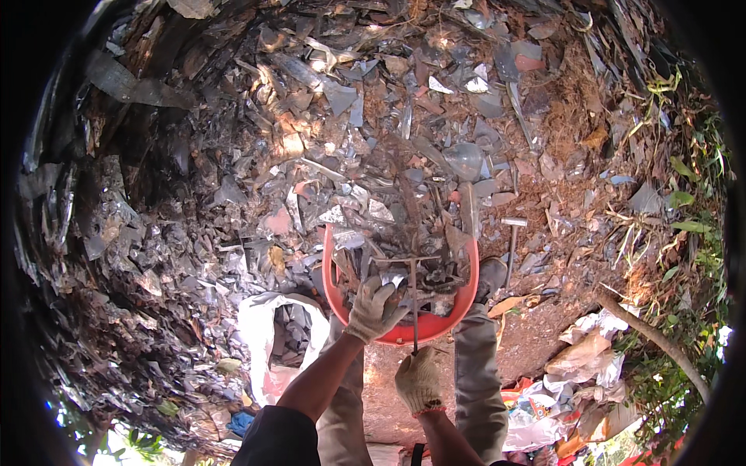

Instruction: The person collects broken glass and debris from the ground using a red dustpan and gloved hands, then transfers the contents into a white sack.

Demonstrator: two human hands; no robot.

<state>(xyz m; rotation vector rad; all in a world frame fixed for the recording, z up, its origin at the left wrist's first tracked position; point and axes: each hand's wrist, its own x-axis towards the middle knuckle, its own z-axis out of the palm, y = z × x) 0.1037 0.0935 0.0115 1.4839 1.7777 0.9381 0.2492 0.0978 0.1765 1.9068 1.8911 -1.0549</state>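
The step in hand seems to be raking dark shards [441, 301] into the red scoop [447, 322] between the feet, its mouth toward 12 o'clock. At its 6 o'clock the gloved right hand [420, 379] is curled around a T-headed tool [414, 299]; at 8 o'clock the gloved left hand [371, 311] has its fingers spread over the pieces (whether touching, I can't tell). The next move probably calls for drawing the tool toward 6 o'clock, left fingers clear. The handle's end is hidden in the glove; the tool's head blends into the shards.
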